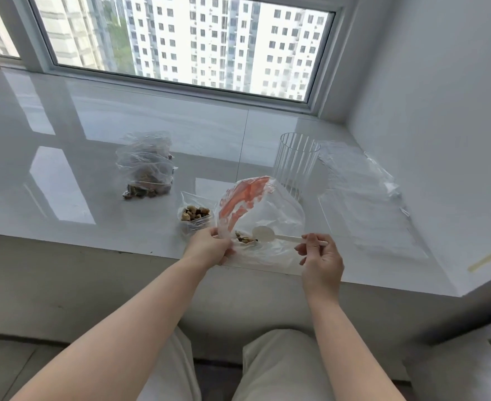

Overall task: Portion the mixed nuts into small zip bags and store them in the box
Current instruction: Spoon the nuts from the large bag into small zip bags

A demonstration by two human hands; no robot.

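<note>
Your left hand (209,244) grips the big nut bag (264,224) at its nine o'clock edge; your right hand (321,261) pinches the white spoon (267,235), bowl inside the bag.

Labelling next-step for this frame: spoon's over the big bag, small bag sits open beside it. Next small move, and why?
Probably dip the white spoon into the few nuts left in the large bag. The spoon bowl looks empty, the right hand pinches its handle, the left hand grips the bag's edge, and the small zip bag stands open and partly filled.
</note>
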